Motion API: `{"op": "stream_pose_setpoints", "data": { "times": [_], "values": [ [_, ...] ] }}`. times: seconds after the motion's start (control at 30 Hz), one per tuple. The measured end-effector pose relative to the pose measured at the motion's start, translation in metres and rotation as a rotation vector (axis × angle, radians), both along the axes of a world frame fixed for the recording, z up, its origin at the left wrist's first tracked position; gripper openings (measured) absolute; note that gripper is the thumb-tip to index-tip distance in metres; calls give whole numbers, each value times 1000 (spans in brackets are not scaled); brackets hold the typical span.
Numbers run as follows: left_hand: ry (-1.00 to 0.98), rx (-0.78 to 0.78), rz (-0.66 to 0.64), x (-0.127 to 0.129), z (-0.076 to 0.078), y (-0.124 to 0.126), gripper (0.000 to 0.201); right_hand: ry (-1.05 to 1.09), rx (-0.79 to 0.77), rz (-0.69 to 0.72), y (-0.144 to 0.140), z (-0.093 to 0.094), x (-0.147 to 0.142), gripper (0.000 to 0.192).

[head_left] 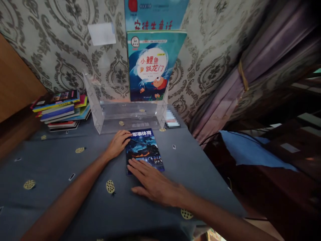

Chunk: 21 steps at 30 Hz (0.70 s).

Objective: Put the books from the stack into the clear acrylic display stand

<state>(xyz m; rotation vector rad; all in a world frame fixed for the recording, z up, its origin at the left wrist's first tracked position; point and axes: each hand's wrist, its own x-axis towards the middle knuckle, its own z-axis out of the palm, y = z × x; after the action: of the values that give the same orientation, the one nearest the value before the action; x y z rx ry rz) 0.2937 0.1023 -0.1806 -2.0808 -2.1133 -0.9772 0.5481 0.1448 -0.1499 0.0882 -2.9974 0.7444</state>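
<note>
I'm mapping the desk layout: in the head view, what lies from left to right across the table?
stack of books → left hand → dark blue book, lying flat under the fingers of both hands → blue cloth beyond the table's right edge.

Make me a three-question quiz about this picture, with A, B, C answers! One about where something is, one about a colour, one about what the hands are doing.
1. Where is the stack of books?
A. Left of the clear stand
B. On the floor
C. Inside the stand

2. What colour is the tablecloth?
A. Red
B. Grey-blue
C. White

3. How is the dark book under the hands?
A. Standing upright
B. Lying flat, closed
C. Lifted in the air

Answers:
1 A, the stack sits on the table left of the stand.
2 B, the cloth is grey-blue with small yellow pineapples.
3 B, the left hand and right hand rest on it, flat on the cloth.
</note>
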Motion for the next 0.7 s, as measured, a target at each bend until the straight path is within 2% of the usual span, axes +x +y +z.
{"op": "stream_pose_setpoints", "data": {
  "times": [0.2,0.37,0.5,0.6,0.7],
  "values": [
    [1,-15,8,1,1,-1,29,61,12,-195,33,-9,11,63],
    [22,-3,10,2,1,-1,28,68,26,-287,79,-17,-18,64],
    [27,0,0,1,0,-1,29,55,78,-344,114,-22,-44,56],
    [32,-7,10,1,0,-1,29,72,119,-348,123,-24,-50,49],
    [41,-13,6,0,0,-1,29,98,157,-370,121,-25,-49,48]
  ]
}}
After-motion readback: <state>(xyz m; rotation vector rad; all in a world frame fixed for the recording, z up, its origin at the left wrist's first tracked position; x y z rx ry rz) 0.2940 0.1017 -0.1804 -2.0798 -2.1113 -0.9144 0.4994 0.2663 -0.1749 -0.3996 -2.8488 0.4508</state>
